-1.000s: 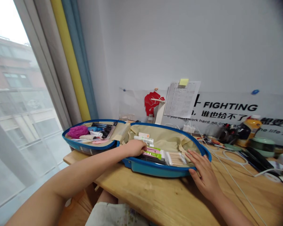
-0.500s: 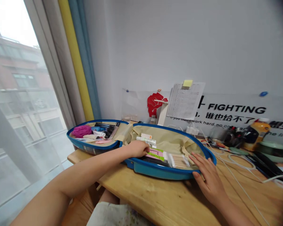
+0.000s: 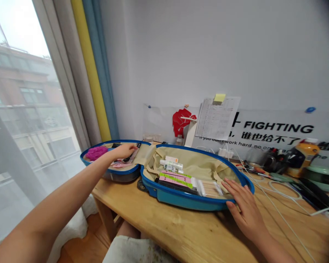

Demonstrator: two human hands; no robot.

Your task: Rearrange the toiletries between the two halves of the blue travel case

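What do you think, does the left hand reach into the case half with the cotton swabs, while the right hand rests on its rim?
No: the head view shows the left hand in the other half, with the pink puff. The right hand is as you say.

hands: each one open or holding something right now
left hand: reaching into the suitcase, cannot tell if it holds anything
right hand: open, empty, against the suitcase rim
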